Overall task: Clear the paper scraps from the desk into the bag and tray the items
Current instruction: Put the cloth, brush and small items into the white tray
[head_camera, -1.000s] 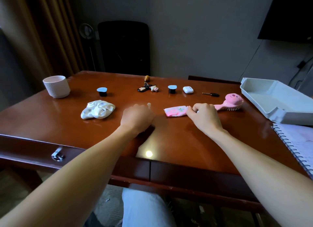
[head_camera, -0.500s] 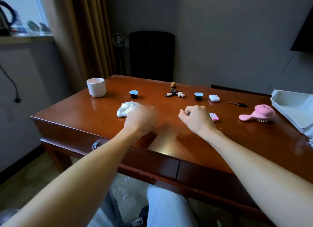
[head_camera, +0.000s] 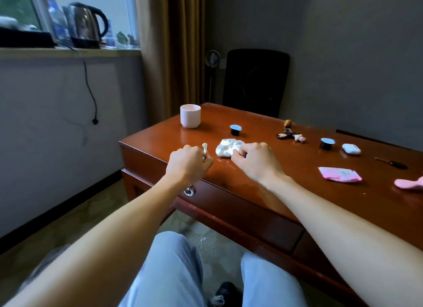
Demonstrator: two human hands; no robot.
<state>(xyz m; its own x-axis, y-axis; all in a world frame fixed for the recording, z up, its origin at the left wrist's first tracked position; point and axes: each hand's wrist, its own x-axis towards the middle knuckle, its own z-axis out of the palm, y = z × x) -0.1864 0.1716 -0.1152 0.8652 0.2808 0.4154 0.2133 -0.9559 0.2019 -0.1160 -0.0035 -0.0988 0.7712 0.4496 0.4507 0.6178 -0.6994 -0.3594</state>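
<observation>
A seated person's knees in pale blue trousers (head_camera: 174, 272) fill the bottom edge, and two bare forearms reach out over a glossy reddish-brown tabletop (head_camera: 229, 176). The left hand (head_camera: 186, 166) keeps a narrow grip, pinching a small white paper scrap (head_camera: 204, 148) that pokes up at its one o'clock. The right hand (head_camera: 258, 162) curls its grip on the near edge of a crumpled white bag (head_camera: 225, 147), which lies on the tabletop just beyond the hands. At the right hand's three o'clock lies a pink packet (head_camera: 338, 174).

Farther back — a blue-lidded black capsule (head_camera: 235, 130), a key bunch (head_camera: 288, 134), a second capsule (head_camera: 326, 143) and a white earbud case (head_camera: 351, 149). A pale ribbed cup (head_camera: 190, 119) stands at the bag's eleven o'clock. Behind the tabletop is a black chair (head_camera: 255, 82).
</observation>
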